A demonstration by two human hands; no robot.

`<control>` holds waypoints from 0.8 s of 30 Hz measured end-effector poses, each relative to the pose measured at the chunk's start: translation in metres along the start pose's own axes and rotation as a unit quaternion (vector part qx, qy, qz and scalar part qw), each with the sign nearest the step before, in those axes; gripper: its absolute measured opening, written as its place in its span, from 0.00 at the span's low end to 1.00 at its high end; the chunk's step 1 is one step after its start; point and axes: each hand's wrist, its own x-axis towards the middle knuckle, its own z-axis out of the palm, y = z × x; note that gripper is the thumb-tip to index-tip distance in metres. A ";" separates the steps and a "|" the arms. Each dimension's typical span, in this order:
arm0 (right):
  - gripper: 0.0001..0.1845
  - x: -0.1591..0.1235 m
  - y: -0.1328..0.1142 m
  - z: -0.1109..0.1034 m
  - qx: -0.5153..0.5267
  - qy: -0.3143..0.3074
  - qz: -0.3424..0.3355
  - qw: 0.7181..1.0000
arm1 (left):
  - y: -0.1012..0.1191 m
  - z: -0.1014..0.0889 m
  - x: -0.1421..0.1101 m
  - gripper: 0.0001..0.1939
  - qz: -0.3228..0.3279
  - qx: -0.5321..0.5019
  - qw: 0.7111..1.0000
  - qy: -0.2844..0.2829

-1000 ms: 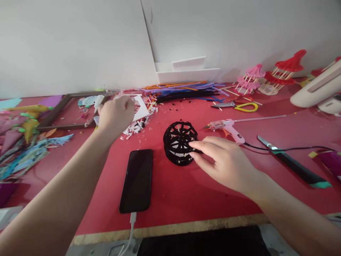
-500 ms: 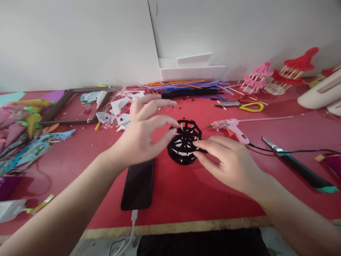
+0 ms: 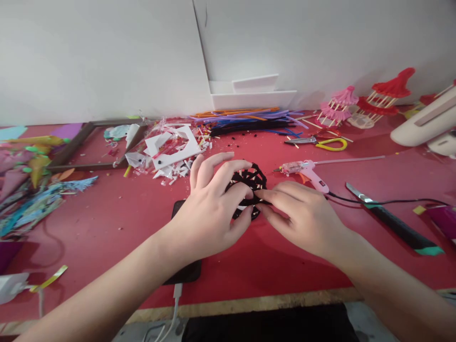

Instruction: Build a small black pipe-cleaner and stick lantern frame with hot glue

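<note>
Between my hands sits a small round frame (image 3: 254, 176), wrapped in fuzzy black strips with pale sticks showing through. My right hand (image 3: 306, 213) pinches its right side between thumb and forefinger. From the left, my left hand (image 3: 217, 204) reaches over it, thumb and forefinger closed on the black band close to my right fingertips; its other fingers are raised. Much of the frame's left side is hidden behind my left hand. A dark phone (image 3: 190, 273) with a white cable lies partly beneath my left wrist.
On the right of the red table (image 3: 228, 289) lie a pink glue gun (image 3: 309, 175), yellow-handled scissors (image 3: 329, 142) and a utility knife (image 3: 392, 221). Behind are pipe cleaners (image 3: 245, 121), white foam scraps (image 3: 178, 152) and small pink and red stick models (image 3: 338, 107).
My left hand has come down and right onto the black frame, its thumb and forefinger now closing on the band. My right hand keeps its pinch. The view has shifted slightly.
</note>
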 end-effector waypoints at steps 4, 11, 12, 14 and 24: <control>0.11 0.000 0.000 -0.001 -0.005 0.003 0.001 1.000 | 0.003 0.002 0.000 0.05 -0.014 0.006 1.000 0.004; 0.11 0.000 0.000 -0.001 0.003 -0.001 0.006 1.000 | 0.004 0.004 0.002 0.04 -0.030 -0.019 0.999 0.012; 0.11 -0.001 -0.001 -0.001 0.005 -0.005 0.010 1.000 | 0.004 0.003 0.002 0.04 -0.031 -0.019 0.999 0.012; 0.12 -0.004 -0.003 -0.003 0.008 -0.009 0.019 1.000 | 0.004 0.002 0.002 0.05 -0.034 -0.021 0.999 0.008; 0.10 -0.013 0.078 -0.051 -0.057 0.025 0.349 0.935 | 0.003 0.000 0.003 0.04 -0.044 -0.057 0.997 -0.013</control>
